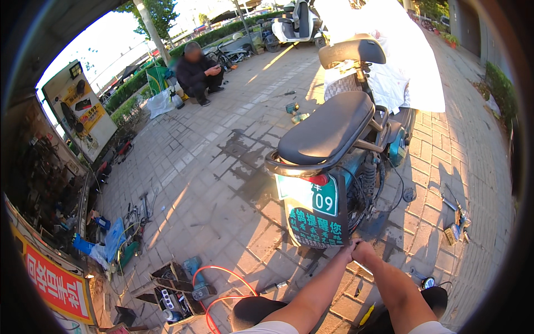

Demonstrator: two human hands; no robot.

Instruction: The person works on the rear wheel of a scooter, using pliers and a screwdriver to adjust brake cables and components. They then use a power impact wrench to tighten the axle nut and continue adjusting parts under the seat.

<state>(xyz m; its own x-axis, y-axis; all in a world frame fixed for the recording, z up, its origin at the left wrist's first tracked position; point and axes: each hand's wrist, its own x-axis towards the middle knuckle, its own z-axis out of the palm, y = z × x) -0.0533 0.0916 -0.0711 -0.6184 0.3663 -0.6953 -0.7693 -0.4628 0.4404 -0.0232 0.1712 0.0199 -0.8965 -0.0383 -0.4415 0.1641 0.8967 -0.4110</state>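
Observation:
Both my arms reach forward to the lower rear of an electric scooter (328, 131) with a black seat. My left hand (347, 254) is closed beside the lower right corner of its dark mud flap (311, 222). Right against it, my right hand (364, 253) is closed too. A thin pale rod-like piece (361, 268) shows just below the hands; I cannot tell whether either hand grips it. Whatever lies inside the fingers is hidden. Above the flap sits a green-and-white plate (325, 196). The rear shock absorber (369, 175) stands exposed on the scooter's right side.
A toolbox (172, 292), a teal power tool (198, 278) and an orange hose (228, 268) lie at my left. A yellow-handled tool (366, 315) lies between my knees, a round gauge (427, 282) to the right. Farther off, a person (194, 72) squats near the hedge.

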